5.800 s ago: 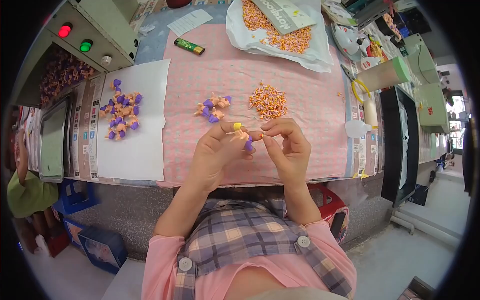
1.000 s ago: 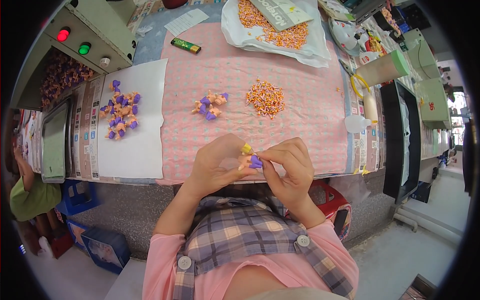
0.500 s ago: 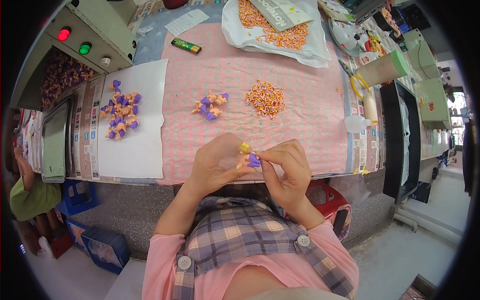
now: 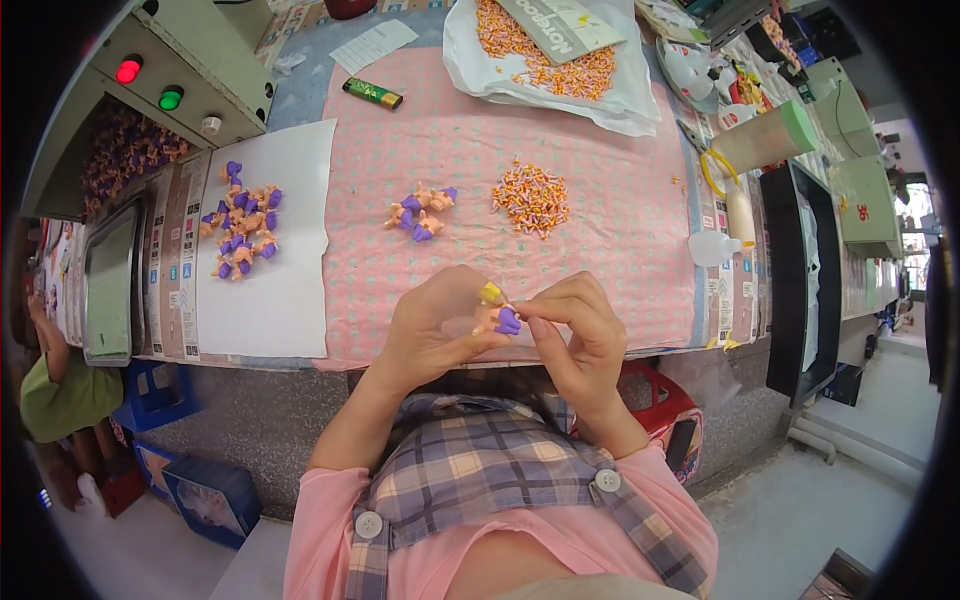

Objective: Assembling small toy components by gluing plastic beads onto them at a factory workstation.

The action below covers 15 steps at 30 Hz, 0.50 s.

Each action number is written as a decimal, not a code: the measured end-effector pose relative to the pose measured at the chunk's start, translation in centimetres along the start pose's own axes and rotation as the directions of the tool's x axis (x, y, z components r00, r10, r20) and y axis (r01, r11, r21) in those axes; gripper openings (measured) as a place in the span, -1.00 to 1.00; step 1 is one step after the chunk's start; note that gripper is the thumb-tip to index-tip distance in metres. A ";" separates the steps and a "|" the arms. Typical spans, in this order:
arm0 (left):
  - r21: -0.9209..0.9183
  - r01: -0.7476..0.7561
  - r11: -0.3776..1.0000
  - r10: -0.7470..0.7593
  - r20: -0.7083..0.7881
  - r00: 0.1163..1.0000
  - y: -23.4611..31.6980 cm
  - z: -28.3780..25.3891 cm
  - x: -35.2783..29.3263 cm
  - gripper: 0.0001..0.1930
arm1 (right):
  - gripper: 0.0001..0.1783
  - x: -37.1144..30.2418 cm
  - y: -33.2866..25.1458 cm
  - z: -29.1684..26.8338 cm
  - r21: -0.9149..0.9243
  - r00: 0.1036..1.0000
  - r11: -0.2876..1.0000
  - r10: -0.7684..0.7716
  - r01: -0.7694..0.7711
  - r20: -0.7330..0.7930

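Near the table's front edge, my left hand (image 4: 435,325) grips a small purple and flesh-coloured plastic figurine (image 4: 507,321) between thumb and fingers. Something yellow (image 4: 491,293), perhaps a finger covering, shows at its fingertips. My right hand (image 4: 580,335) comes in from the other side, fingers curled, its index fingertip at the figurine's upper edge. Whether a tiny part sits in that pinch is hidden. Beyond the hands lie a small group of similar figurines (image 4: 421,211) and a heap of tiny orange, white and pink pieces (image 4: 531,198).
More figurines (image 4: 240,228) lie on a white sheet at left, beside a grey machine (image 4: 200,70). A white bag (image 4: 625,110) of tiny pieces is at the back, near a green lighter (image 4: 372,93). Yellow-handled pliers (image 4: 712,165) and a black tray (image 4: 790,300) are at right.
My right hand has shifted slightly right, its thumb drawing a little away from the figurine. The left hand and the figurine have hardly moved.
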<state>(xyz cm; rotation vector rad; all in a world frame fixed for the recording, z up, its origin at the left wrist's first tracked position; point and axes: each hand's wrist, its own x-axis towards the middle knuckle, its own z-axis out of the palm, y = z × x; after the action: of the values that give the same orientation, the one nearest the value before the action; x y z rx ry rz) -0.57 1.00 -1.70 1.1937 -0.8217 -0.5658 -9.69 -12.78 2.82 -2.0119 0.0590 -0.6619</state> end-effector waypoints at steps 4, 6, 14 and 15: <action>-0.026 0.006 1.000 -0.006 0.001 1.000 0.1 0.1 0.1 -0.62 | -0.87 0.1 0.0 -0.1 0.012 1.000 1.000 0.005 -0.005 -0.001; -0.039 0.009 0.999 -0.009 0.001 1.000 0.0 0.2 0.1 -0.62 | -0.89 0.2 0.0 -0.1 0.019 1.000 1.000 0.008 -0.008 0.001; -0.068 0.025 0.997 -0.025 0.010 1.000 -0.1 0.1 0.2 -0.65 | -0.86 0.0 0.5 -0.1 0.009 0.999 0.999 -0.041 0.040 0.007; -0.006 -0.028 1.000 0.028 0.022 0.999 0.0 0.1 0.4 -0.66 | -0.84 0.0 0.6 -0.1 0.054 1.000 0.998 -0.020 0.019 0.008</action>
<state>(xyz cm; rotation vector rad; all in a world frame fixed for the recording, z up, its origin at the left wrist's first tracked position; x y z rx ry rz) -0.41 0.70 -1.57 1.1712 -0.8541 -0.5587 -9.66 -13.19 2.36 -1.9650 0.0163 -0.6606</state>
